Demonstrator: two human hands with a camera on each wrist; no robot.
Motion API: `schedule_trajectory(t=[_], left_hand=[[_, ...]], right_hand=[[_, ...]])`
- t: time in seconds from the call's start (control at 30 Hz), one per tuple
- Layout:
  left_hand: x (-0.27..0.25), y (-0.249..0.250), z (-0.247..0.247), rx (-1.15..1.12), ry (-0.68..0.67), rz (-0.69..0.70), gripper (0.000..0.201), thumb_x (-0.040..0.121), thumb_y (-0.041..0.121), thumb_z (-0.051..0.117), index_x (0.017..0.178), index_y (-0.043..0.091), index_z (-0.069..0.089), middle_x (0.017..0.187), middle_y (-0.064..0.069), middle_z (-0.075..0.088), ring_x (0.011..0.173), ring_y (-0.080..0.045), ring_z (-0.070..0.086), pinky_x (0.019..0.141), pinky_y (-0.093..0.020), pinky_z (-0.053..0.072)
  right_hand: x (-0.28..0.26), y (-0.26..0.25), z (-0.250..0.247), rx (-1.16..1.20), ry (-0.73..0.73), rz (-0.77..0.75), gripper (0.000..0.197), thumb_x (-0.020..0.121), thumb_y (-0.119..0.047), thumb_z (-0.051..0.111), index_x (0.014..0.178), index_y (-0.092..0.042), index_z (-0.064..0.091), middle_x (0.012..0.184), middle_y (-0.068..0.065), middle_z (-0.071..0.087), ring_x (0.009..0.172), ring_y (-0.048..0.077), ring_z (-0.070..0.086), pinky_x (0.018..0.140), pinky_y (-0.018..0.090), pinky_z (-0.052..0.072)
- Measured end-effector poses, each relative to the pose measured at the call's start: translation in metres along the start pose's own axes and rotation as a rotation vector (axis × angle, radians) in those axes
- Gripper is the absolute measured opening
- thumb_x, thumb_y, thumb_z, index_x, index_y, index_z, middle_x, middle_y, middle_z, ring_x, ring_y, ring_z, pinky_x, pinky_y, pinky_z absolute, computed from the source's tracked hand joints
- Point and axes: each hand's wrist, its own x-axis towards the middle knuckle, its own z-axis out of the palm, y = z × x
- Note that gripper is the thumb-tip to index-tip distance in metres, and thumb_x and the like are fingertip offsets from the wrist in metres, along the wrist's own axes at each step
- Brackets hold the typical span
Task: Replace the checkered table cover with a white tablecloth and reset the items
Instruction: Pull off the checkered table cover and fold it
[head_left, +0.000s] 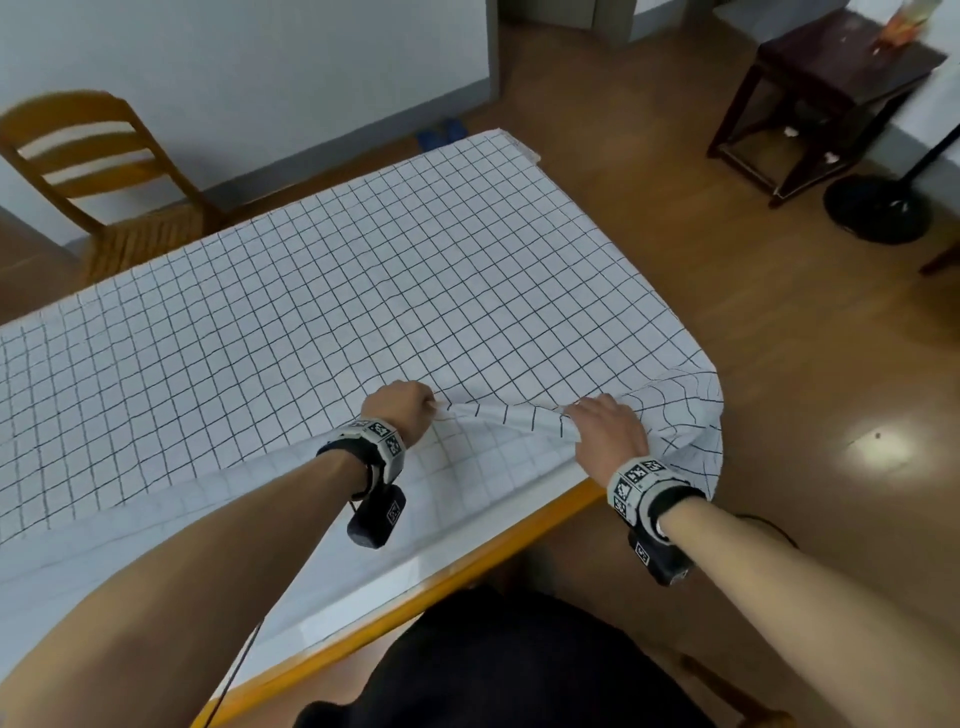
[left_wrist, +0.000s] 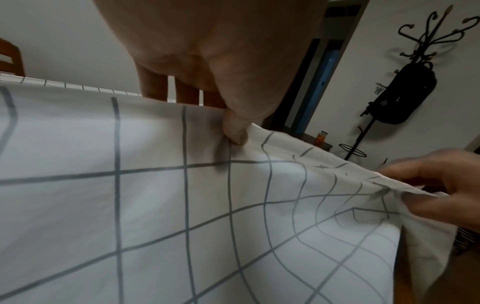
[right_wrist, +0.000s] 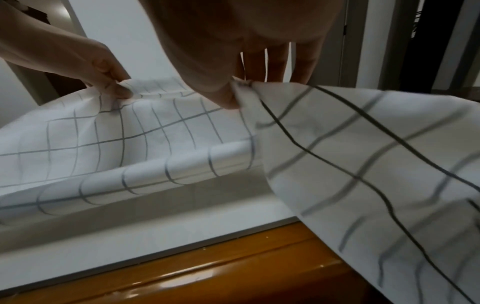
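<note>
Between the two hands a raised fold of the checkered table cover (head_left: 363, 291) runs as a taut ridge above the tabletop (head_left: 447, 577). The left hand (head_left: 399, 406) pinches the cloth, thumb pressed against the fabric with the fingers curled behind it, as the left wrist view shows. The right hand (head_left: 610, 428) grips a bunched gather of the same cloth, its thumb and fingers closed round the crumpled edge. Both hands are held slightly above the surface, near each other, with the fold stretched from one to the other.

Beyond the hands the cover lies spread flat over most of the tabletop, its thin dark grid on white reaching to the far corner. To the right of the right hand the lifted corner of the cloth hangs over the tabletop's edge in loose folds. On the near side of the hands the cover is turned back, its paler underside showing, and below that a strip of bare white tabletop with an orange-brown wooden rim is exposed.

Well beyond the left hand a wooden chair (head_left: 98, 176) stands at the far side. Far off past the right hand, on the wooden floor (head_left: 727, 291), stand a dark side table (head_left: 826, 78) and a round black stand base (head_left: 878, 208).
</note>
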Motion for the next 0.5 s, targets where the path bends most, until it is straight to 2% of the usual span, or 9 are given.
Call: schedule_trajectory(t=[0.13, 0.23, 0.33, 0.43, 0.5], left_hand=[[0.011, -0.018, -0.01, -0.017, -0.001, -0.051, 0.021, 0.093, 0.026, 0.05, 0.092, 0.021, 0.07, 0.088, -0.001, 0.066, 0.08, -0.024, 0.058, 0.064, -0.029, 0.041], [0.023, -0.03, -0.016, -0.012, 0.008, -0.059, 0.02, 0.094, 0.025, 0.049, 0.088, 0.017, 0.067, 0.084, -0.004, 0.064, 0.077, -0.026, 0.059, 0.062, -0.03, 0.041], [0.031, -0.039, -0.013, -0.043, -0.004, -0.068, 0.026, 0.097, 0.029, 0.047, 0.081, 0.015, 0.063, 0.077, -0.004, 0.062, 0.072, -0.027, 0.058, 0.06, -0.028, 0.039], [0.039, -0.04, -0.004, -0.071, -0.02, -0.026, 0.029, 0.097, 0.029, 0.044, 0.089, 0.013, 0.067, 0.083, -0.006, 0.066, 0.075, -0.027, 0.06, 0.059, -0.028, 0.039], [0.039, -0.032, 0.003, -0.047, -0.055, -0.002, 0.023, 0.095, 0.024, 0.045, 0.1, 0.015, 0.066, 0.093, -0.006, 0.066, 0.082, -0.027, 0.059, 0.065, -0.031, 0.043]], right_hand=[[-0.005, 0.024, -0.007, -0.004, 0.004, 0.081, 0.054, 0.088, -0.005, 0.053, 0.139, -0.023, 0.051, 0.133, -0.004, 0.057, 0.122, 0.02, 0.044, 0.099, 0.034, 0.039], [-0.008, 0.04, -0.014, -0.06, 0.032, 0.115, 0.062, 0.086, 0.002, 0.05, 0.144, -0.021, 0.047, 0.144, -0.004, 0.049, 0.131, 0.02, 0.039, 0.104, 0.033, 0.037], [-0.013, 0.053, -0.023, -0.091, 0.049, 0.17, 0.062, 0.087, 0.005, 0.048, 0.144, -0.021, 0.047, 0.147, -0.005, 0.046, 0.133, 0.019, 0.037, 0.105, 0.031, 0.037], [-0.016, 0.062, -0.03, -0.094, 0.086, 0.228, 0.06, 0.092, 0.005, 0.045, 0.148, -0.017, 0.043, 0.152, -0.003, 0.042, 0.138, 0.019, 0.033, 0.109, 0.031, 0.038], [-0.015, 0.067, -0.032, -0.076, 0.083, 0.236, 0.059, 0.094, 0.003, 0.045, 0.15, -0.014, 0.037, 0.156, -0.002, 0.036, 0.142, 0.019, 0.029, 0.114, 0.032, 0.037]])
